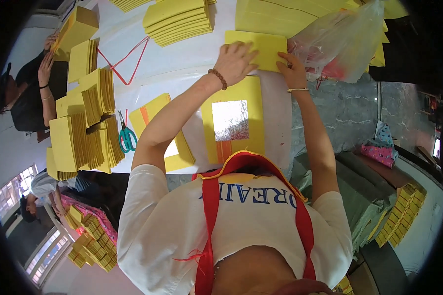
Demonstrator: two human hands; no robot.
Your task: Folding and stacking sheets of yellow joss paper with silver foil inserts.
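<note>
My left hand [235, 61] lies flat, fingers spread, on a folded yellow paper sheet [262, 47] on the white table [182, 69]. My right hand [293, 70] presses the same sheet at its right edge, next to a clear plastic bag [347, 42]. Just below my hands lies a yellow sheet with a silver foil square and an orange strip [234, 120]. A beaded bracelet sits on my left wrist, a thin bangle on my right.
Stacks of folded yellow paper [88, 132] stand at the left, more stacks [178, 20] at the top. Green-handled scissors [126, 135] and a red string [125, 61] lie on the table. Another person [32, 91] sits at far left. Yellow bundles [401, 214] lie at lower right.
</note>
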